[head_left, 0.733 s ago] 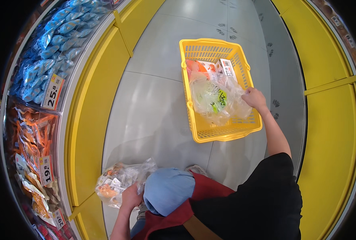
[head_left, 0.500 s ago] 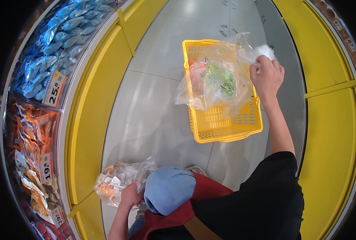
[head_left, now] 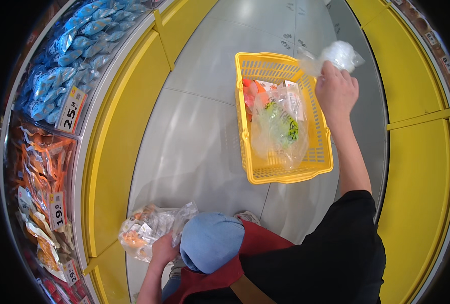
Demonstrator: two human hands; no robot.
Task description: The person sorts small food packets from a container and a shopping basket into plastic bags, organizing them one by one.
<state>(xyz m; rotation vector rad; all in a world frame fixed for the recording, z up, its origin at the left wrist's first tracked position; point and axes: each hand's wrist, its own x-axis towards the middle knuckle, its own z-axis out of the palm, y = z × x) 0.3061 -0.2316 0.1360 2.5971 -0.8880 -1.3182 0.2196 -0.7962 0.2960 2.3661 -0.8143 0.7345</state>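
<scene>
My right hand point(head_left: 338, 93) is closed on a bunched-up wad of clear plastic point(head_left: 341, 55), held up beside the far right corner of a yellow shopping basket point(head_left: 285, 177). Inside the basket lie a clear plastic bag point(head_left: 273, 139) with green and black markings, red and orange items point(head_left: 250, 93), and a white printed box point(head_left: 292, 93). Low on the left, my left hand point(head_left: 164, 248) grips the gathered side of a clear plastic bag point(head_left: 146, 228) holding orange packaged goods. Its fingertips are partly hidden in the plastic. My blue-clad knee point(head_left: 212, 240) is just right of it.
A yellow-fronted shelf point(head_left: 118, 126) on the left carries blue packets point(head_left: 78, 50), orange packets point(head_left: 45, 157) and price tags point(head_left: 72, 109). Another yellow shelf unit point(head_left: 412, 152) lines the right side. The grey tiled floor point(head_left: 194, 137) runs between them.
The large sheet of clear plastic that spread over the basket has drawn in toward my right hand and the bunched wad, uncovering the basket's contents. My left hand has barely moved.
</scene>
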